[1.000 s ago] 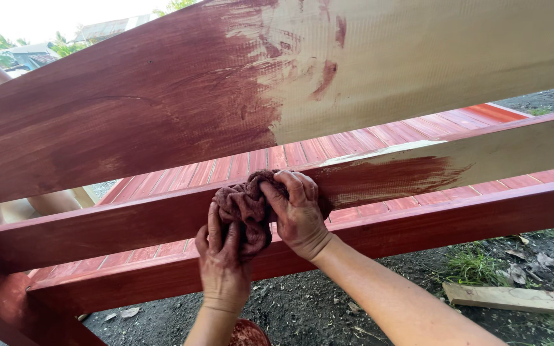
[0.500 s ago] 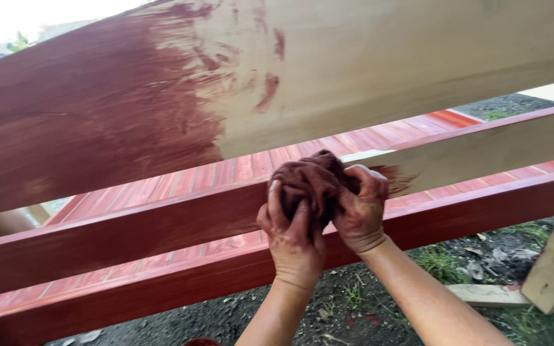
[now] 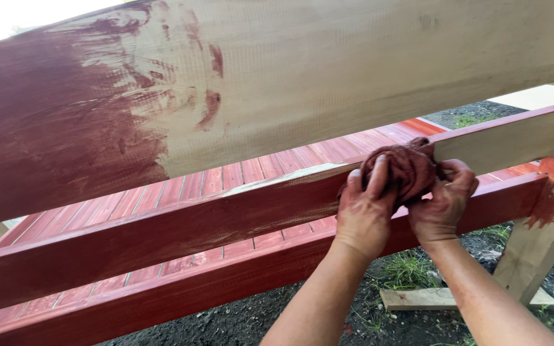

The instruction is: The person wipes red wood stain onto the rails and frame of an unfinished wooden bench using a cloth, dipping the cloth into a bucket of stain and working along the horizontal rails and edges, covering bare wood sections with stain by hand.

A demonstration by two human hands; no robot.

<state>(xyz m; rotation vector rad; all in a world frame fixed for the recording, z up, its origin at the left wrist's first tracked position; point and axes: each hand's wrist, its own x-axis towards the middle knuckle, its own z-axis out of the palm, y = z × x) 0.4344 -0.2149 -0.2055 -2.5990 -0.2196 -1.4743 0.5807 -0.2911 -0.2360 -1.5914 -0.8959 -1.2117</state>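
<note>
With our left hand (image 3: pixel 363 214) and right hand (image 3: pixel 442 204) both squeezing the red rag (image 3: pixel 400 170) against the middle board (image 3: pixel 238 208), we push firmly and rub along the wood so the colour spreads evenly.

Both hands pressed a bunched red rag (image 3: pixel 400 168) against the middle rail (image 3: pixel 226 214). The left hand (image 3: pixel 363 214) and right hand (image 3: pixel 442 204) were stained red. The big board (image 3: pixel 328 83) above was red at one end and bare wood at the other.
</note>
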